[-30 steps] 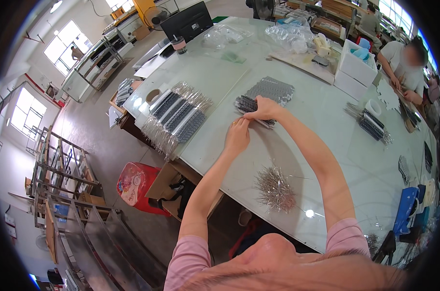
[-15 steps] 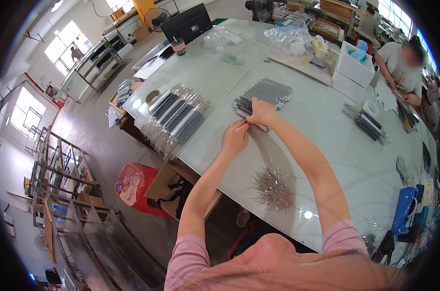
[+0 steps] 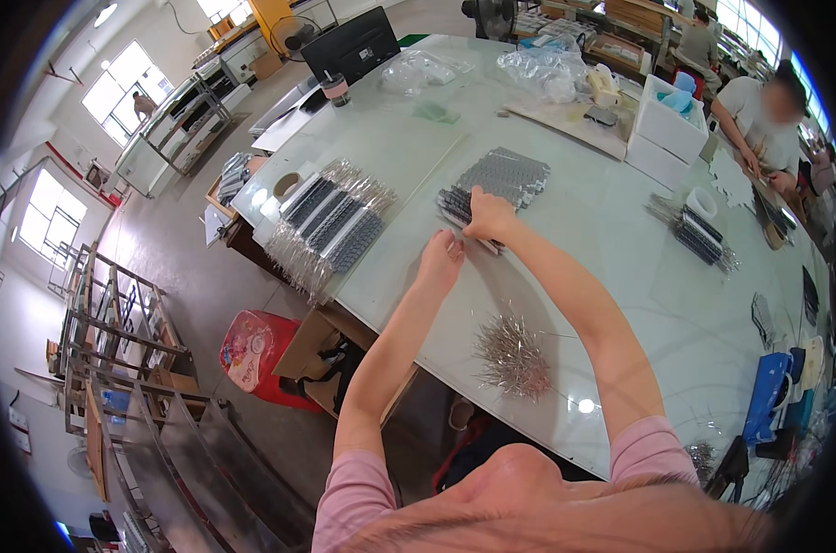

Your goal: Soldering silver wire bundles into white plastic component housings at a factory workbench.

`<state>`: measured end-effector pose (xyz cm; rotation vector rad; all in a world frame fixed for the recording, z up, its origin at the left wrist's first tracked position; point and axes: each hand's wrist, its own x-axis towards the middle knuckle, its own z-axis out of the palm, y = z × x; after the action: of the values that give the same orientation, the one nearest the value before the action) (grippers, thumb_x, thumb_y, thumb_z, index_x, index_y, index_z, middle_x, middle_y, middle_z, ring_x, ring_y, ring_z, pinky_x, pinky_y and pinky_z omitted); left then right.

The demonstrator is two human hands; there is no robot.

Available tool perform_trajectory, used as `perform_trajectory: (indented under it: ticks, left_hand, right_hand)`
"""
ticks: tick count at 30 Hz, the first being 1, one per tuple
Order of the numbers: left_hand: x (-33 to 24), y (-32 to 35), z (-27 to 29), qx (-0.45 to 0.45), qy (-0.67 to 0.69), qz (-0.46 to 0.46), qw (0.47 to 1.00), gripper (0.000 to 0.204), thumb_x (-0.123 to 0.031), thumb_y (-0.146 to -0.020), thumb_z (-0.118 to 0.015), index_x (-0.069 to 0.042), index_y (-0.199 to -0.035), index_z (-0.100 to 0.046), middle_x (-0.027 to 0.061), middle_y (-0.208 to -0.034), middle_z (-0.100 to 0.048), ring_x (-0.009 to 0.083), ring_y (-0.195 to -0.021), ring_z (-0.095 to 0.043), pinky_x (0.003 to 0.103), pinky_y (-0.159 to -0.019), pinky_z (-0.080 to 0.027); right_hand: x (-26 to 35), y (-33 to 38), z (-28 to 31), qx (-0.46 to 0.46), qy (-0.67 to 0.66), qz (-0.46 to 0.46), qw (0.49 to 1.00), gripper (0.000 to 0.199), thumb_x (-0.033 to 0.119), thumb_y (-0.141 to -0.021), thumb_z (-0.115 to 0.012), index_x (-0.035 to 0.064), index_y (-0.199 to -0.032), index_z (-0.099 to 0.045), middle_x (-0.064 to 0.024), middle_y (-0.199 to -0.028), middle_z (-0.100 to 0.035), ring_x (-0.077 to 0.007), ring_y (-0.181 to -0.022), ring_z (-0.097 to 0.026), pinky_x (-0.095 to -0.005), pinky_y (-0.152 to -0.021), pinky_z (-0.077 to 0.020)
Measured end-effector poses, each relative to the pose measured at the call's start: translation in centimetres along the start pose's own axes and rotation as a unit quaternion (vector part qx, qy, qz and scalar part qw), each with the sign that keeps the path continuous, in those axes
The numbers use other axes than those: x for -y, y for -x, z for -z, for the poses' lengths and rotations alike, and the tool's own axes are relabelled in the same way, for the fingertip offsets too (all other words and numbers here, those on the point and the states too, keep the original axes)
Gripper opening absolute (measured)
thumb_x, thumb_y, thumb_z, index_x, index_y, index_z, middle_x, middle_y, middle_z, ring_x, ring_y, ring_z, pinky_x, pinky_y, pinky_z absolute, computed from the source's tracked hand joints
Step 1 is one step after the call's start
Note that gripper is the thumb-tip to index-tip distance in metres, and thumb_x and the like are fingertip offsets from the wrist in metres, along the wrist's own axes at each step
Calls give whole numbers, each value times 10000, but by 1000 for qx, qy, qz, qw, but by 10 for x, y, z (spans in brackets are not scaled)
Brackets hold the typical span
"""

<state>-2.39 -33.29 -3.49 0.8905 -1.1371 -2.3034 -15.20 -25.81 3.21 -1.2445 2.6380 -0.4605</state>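
Note:
My right hand (image 3: 490, 217) grips the near end of a small bundle of dark grey strips (image 3: 454, 205), its thumb and fingers closed around the bundle's side. Just left of that end, my left hand (image 3: 443, 257) has its fingers curled together, a little apart from the bundle. Whether something thin sits between those fingertips is too small to tell. Behind the bundle lie flat grey toothed pieces (image 3: 508, 172), overlapping in a layer. A loose heap of thin silver wires (image 3: 512, 359) rests on the glass-topped table (image 3: 409, 304), nearer to me.
Left on the table lie rows of dark strips with silver wire ends (image 3: 333, 221) and a tape roll (image 3: 287, 183). To the right are another wired bundle (image 3: 699, 238), a white foam box (image 3: 662, 134) and a blue tool (image 3: 766, 396). A co-worker (image 3: 759, 120) sits at the far right.
My left hand has drawn back from the bundle, slightly down and left, and its fingers have come away from the right hand. The right hand stays on the bundle.

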Motion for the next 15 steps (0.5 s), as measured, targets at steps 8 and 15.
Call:
perform_trajectory:
  ticks: [8,15]
  left_hand:
    - [-17,4,-22,-34,110,128,985,329,-360,-975,-496,-156,-1231,-530,0,-1234,-513,187,-1050,-499,348,-927,-366]
    - [-25,15,-18,-11,63,117,991,587,-368,-980,-462,-104,-1481,-306,69,-1358,-442,221,-1166,-457,433,-1054,-284]
  right_hand:
    - [3,8,-11,-13,-28,16,999,678,248,-646,-796,-23,-1165,-456,-220,-979,-694,-368,-954,-686,-432,-840,-557]
    - [18,19,-8,-6,-18,-15,1000,713,246,-654,-793,-21,-1207,-433,-219,-1092,-645,-380,-1021,-657,-436,-862,-552]
